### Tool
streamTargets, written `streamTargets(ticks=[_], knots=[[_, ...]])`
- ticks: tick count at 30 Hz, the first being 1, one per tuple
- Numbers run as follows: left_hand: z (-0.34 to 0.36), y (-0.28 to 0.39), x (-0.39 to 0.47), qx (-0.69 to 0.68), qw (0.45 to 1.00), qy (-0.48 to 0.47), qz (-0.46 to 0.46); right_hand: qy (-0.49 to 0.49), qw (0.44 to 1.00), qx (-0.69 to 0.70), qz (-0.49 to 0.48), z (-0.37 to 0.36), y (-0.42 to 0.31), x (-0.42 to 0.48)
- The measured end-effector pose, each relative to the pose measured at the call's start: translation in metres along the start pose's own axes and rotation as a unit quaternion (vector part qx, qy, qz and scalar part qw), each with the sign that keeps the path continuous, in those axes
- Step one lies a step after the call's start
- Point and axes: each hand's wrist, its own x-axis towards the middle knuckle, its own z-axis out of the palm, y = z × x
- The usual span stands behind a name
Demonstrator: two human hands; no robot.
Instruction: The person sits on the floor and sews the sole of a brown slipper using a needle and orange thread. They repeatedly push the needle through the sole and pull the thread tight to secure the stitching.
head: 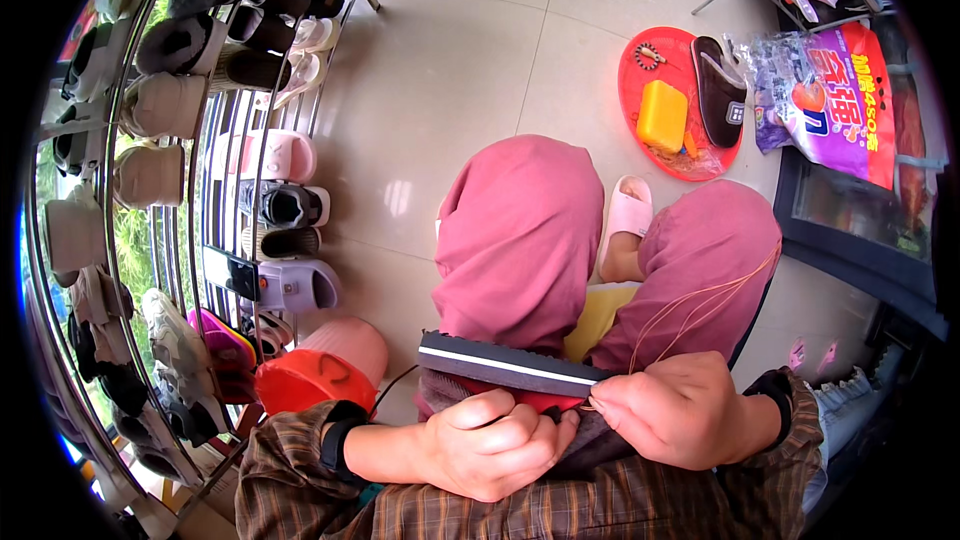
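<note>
A slipper (510, 366) with a dark sole edged by a white stripe lies on its side across my lap, its red and dark fabric upper towards me. My left hand (499, 442) is closed on the upper below the sole, fingers curled. My right hand (664, 409) pinches the slipper's edge at the right end of the sole, thumb and forefinger together. Tan thread (679, 311) loops from beside my right hand over my right knee. Whether a needle or hook is in either hand cannot be seen.
A red tray (634, 142) on the floor holds a dark slipper (720, 94), a yellow box (662, 116) and a beaded loop (646, 55). A purple printed bag (825, 105) lies to its right. Metal shoe racks (112, 165) line the left, beside a pink bin (352, 352) with a red liner.
</note>
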Motion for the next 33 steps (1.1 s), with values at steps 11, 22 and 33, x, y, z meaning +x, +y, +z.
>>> streamTargets(ticks=[11,22,33], knots=[[0.002,0.001,-0.003,0.007,1.0,0.009,0.01,-0.017,0.999,-0.03,-0.007,0.0,-0.008,0.002],[0.005,0.0,-0.003,0.026,1.0,0.01,0.003,-0.098,0.994,-0.006,0.049,-0.011,-0.003,0.011],[-0.006,-0.026,0.03,-0.022,0.929,-0.137,-0.344,-0.182,0.96,0.138,0.163,-0.018,0.037,0.05]])
